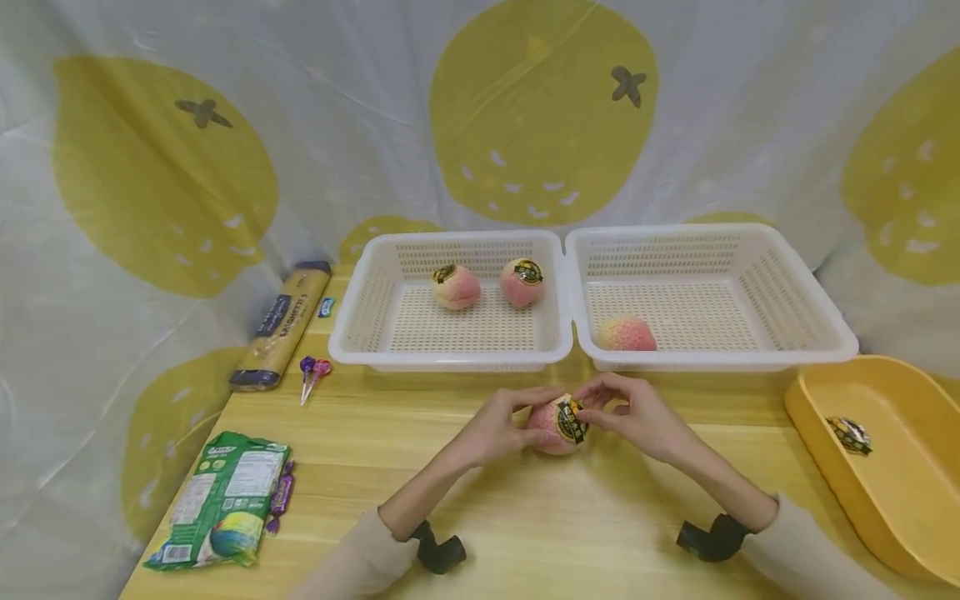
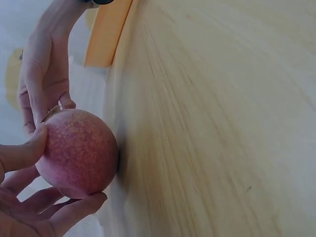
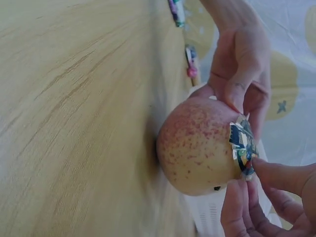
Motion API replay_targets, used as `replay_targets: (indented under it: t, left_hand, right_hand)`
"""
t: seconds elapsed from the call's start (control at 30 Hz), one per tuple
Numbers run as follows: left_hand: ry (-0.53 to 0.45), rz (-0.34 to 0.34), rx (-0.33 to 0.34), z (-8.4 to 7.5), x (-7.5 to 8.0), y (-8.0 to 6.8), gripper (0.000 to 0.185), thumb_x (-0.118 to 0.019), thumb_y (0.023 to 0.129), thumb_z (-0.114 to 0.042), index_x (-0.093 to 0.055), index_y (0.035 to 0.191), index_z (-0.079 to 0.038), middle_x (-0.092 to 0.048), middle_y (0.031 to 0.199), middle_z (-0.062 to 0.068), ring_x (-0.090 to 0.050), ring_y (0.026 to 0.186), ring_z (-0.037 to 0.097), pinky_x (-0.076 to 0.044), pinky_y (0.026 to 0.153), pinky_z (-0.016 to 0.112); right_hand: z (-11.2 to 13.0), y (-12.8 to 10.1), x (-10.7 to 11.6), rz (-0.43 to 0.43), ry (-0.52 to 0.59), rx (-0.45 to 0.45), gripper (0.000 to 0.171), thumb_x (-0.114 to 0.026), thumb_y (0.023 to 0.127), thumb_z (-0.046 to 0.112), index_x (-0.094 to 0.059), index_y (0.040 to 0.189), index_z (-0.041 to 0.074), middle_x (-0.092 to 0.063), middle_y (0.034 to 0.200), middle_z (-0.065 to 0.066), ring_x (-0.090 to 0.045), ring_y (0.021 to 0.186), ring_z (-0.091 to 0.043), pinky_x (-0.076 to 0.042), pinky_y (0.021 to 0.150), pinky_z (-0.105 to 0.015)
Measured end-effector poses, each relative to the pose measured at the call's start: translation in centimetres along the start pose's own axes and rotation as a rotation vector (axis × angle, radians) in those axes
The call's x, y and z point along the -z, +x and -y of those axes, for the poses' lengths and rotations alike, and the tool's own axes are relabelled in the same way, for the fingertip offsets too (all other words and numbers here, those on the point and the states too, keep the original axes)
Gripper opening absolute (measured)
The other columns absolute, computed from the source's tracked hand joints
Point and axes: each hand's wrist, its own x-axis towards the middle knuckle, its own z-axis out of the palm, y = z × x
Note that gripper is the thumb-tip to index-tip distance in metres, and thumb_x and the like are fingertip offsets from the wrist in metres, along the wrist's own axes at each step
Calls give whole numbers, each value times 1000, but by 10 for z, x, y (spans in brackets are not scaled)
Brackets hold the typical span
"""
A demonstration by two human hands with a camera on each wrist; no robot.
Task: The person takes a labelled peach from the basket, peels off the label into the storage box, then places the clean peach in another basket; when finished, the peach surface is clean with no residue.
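Note:
A pink and yellow peach (image 1: 543,431) rests on the wooden table in front of the two baskets. My left hand (image 1: 489,429) holds it from the left, thumb and fingers curled round its side, as the left wrist view also shows. On the peach is a black and gold sticker (image 3: 241,148), its edge lifted a little from the skin. My right hand (image 1: 640,417) pinches that edge between thumb and finger.
Behind stand two white baskets; the left basket (image 1: 450,360) holds two stickered peaches, the right basket (image 1: 720,360) one peach. An orange bin (image 1: 900,508) at right has a loose sticker (image 1: 851,435) inside. At left lie spaghetti (image 1: 281,329), lollipops (image 1: 313,371), a green bag (image 1: 225,500) and a purple-wrapped candy (image 1: 281,496).

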Motion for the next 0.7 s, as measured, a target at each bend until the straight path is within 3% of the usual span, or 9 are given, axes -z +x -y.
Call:
replay_targets:
  t: [0.17, 0.33, 0.43, 0.53, 0.7]
  left_hand:
    - [2, 4, 13, 2, -2, 0, 59, -78, 88, 0, -62, 144, -11, -57, 152, 9, -46, 148, 28, -38, 122, 48]
    - [23, 1, -11, 3, -3, 3, 59, -79, 88, 0, -63, 143, -10, -58, 151, 10, -47, 147, 29, -39, 121, 48]
    - [30, 13, -28, 3, -3, 4, 59, -79, 88, -2, -62, 144, -8, -57, 152, 11, -46, 148, 29, -39, 121, 47]
    - [26, 14, -18, 3, -2, 3, 60, -81, 87, -3, -62, 144, -8, -57, 153, 11, -47, 148, 29, -39, 121, 47]
    - [28, 17, -19, 4, 0, 4, 60, -80, 88, -7, -61, 145, -8, -56, 154, 10, -47, 148, 29, -40, 121, 48]
  right_hand:
    - [0, -3, 0, 20, 23, -8, 15, -73, 96, 10, -72, 110, 6, -71, 93, -10, -69, 79, -14, -59, 61, -32]
    - [12, -17, 18, -48, 33, 114, 20, -69, 97, 3, -73, 117, 3, -75, 101, -11, -72, 79, -12, -61, 63, -32]
    - [25, -32, 46, -125, -14, 145, 23, -70, 96, 0, -73, 118, 2, -76, 98, -3, -72, 76, -12, -61, 63, -30]
    - [30, -47, 79, -193, -108, 115, 24, -71, 96, 1, -74, 119, 3, -76, 96, 8, -72, 75, -8, -60, 64, -25]
    - [13, -72, 139, -289, -203, -52, 26, -71, 98, 9, -75, 123, 7, -76, 99, 25, -72, 76, -3, -55, 67, -16]
